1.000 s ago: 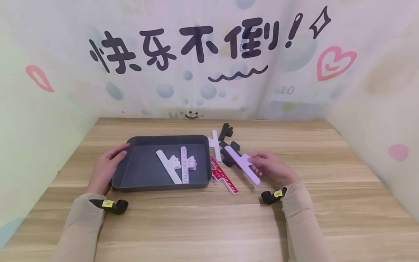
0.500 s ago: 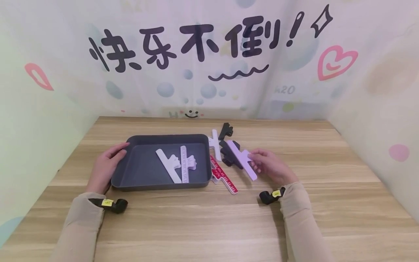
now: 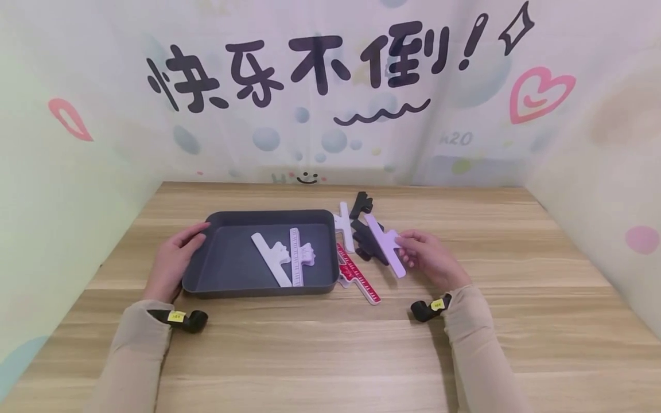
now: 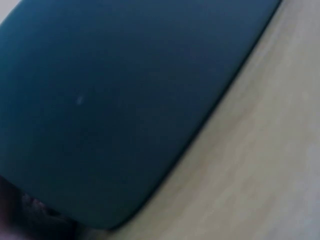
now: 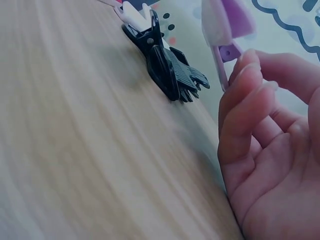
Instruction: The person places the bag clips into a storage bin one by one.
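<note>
In the head view, my left hand (image 3: 178, 255) rests against the left rim of a dark rectangular baking tray (image 3: 227, 291), with thumb and forefinger extended; its other fingers are hidden. The tray's dark outer wall (image 4: 130, 110) fills much of the left wrist view. My right hand (image 3: 428, 255) pinches a lilac bag clip (image 3: 386, 246) by its handle, between thumb and fingertips. The clip is lifted above the table and overlaps a black bag clip (image 3: 366, 241) in the head view. Inside the tray lie a white clip (image 3: 271, 258) and a pale ruler-marked clip (image 3: 295, 258).
Right of the tray, a white clip (image 3: 346, 226) and a red ruler-marked clip (image 3: 361, 278) lie against its side. Another black clip (image 3: 360, 203) is farther back. A printed curtain (image 3: 330, 143) hangs behind the wooden table (image 3: 310, 355).
The right hand has carried the lilac clip slightly away from me and turned it a little steeper. The left hand stays at the tray's rim. The head view has shifted slightly.
</note>
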Motion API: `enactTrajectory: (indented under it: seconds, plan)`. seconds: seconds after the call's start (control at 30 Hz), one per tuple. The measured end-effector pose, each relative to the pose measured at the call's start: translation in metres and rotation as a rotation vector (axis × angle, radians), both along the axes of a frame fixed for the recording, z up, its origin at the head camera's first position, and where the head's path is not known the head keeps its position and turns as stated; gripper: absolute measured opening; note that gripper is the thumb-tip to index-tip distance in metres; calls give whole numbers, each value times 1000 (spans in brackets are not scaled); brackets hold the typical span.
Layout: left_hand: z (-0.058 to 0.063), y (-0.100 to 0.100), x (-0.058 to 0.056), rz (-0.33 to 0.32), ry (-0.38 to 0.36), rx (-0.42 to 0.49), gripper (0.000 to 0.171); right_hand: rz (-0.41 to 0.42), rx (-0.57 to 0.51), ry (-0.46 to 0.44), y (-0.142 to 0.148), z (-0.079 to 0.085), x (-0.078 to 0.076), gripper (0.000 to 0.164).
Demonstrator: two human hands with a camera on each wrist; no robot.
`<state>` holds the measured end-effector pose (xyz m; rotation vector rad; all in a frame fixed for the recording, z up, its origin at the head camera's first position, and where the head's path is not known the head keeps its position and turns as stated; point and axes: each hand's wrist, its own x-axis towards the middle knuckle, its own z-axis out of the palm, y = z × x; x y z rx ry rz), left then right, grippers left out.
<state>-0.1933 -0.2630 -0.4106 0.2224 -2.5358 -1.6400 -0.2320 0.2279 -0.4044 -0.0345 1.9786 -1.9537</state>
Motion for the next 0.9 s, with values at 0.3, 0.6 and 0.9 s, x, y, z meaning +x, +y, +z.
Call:
enactTrajectory:
  seconds: [0.3, 0.6, 0.9]
  plan:
    - [0, 3, -3, -27, 17, -5, 46, -46, 8, 14, -1, 6, 3, 21]
    - [1, -1, 0, 7, -2, -27, 46, -91, 24, 57, -19, 11, 2, 28]
    - [0, -1, 0, 3, 7, -28, 47, -120, -12, 68, -36, 19, 3, 37]
